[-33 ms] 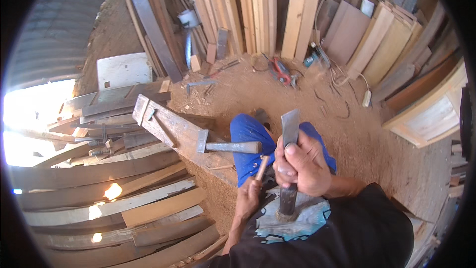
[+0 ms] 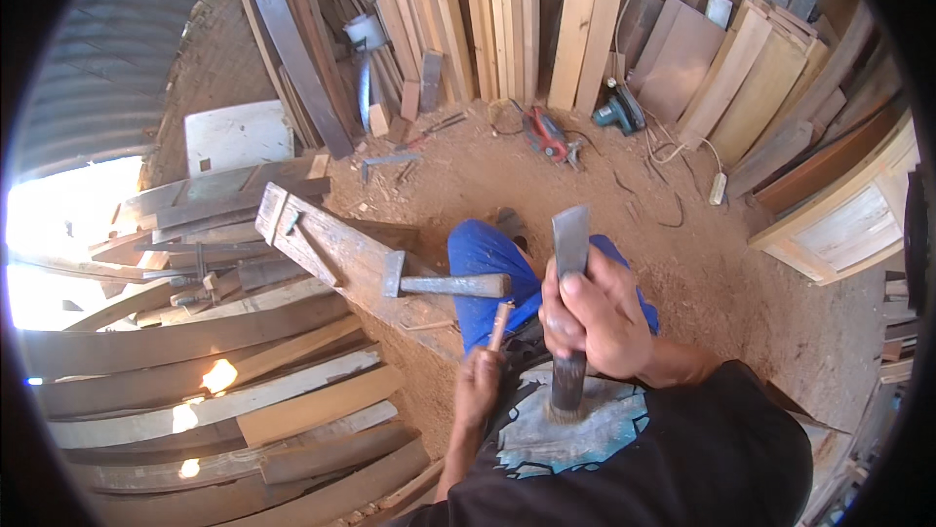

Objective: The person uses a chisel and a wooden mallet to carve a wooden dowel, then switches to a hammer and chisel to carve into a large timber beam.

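My right hand (image 2: 600,317) is closed around a wide chisel (image 2: 571,234), whose flat steel blade points up and away from me. Its dark wooden handle comes out below the fist, in front of my black shirt. Lower and to the left, my left hand (image 2: 478,381) is closed on a short, thin wooden stick (image 2: 501,325) that stands up from the fingers. Beyond that hand lies a hammer (image 2: 453,284), its metal head over a worn plank (image 2: 366,269) and its handle end over my blue-trousered left thigh. A small hammer-like tool (image 2: 294,223) is on the plank's far end.
Boards (image 2: 214,381) are stacked at left. Lumber (image 2: 497,20) leans along the back. A red power tool (image 2: 551,142), a teal power tool (image 2: 620,113), a cord and a metal square (image 2: 380,164) lie on the sawdust-covered floor. A framed wooden panel (image 2: 843,225) stands at right.
My left hand and the stick have shifted slightly left, and the stick is a little more upright. The chisel blade sits slightly higher. Both grips stay the same.
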A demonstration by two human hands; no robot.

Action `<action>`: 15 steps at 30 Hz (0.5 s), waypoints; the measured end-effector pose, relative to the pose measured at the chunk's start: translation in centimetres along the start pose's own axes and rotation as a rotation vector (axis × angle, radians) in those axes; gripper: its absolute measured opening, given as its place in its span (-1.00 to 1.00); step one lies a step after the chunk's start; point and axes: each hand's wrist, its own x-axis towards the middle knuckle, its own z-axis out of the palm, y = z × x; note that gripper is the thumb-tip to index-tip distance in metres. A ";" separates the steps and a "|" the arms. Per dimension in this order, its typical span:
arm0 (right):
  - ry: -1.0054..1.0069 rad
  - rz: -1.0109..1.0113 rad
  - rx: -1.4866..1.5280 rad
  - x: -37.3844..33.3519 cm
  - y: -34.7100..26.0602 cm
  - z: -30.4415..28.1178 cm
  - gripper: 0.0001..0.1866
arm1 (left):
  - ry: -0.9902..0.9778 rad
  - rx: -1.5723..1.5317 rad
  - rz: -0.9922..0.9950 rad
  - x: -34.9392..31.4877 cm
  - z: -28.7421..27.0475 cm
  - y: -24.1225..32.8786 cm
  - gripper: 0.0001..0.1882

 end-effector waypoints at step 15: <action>-0.052 0.369 0.235 3.2 8.4 0.6 -0.83 | -0.017 -0.008 0.586 9.9 0.1 8.7 -0.53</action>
